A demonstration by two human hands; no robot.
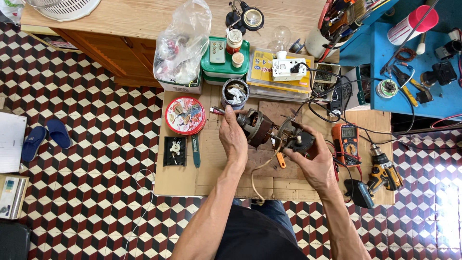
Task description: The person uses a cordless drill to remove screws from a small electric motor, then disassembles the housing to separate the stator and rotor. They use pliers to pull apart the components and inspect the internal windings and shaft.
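Just right of the red tin (185, 115), above the desk (211, 168), the motor (257, 127) hangs between both hands; left hand (233, 137) fingers wrap its body, right hand (310, 161) fingers grip the black housing (301, 142); a slackened hold could drop it, likely snagging the trailing cord (262, 168).

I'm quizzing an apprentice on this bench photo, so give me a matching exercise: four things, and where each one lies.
Things:
1. motor
2. round red tin
3. orange multimeter
4. cordless drill

Places:
A. right of the right hand, by black cables
B. near the table's right front edge
C. between both hands, left hand on it
D. left of the left hand

Pairs: 1-C, 2-D, 3-A, 4-B
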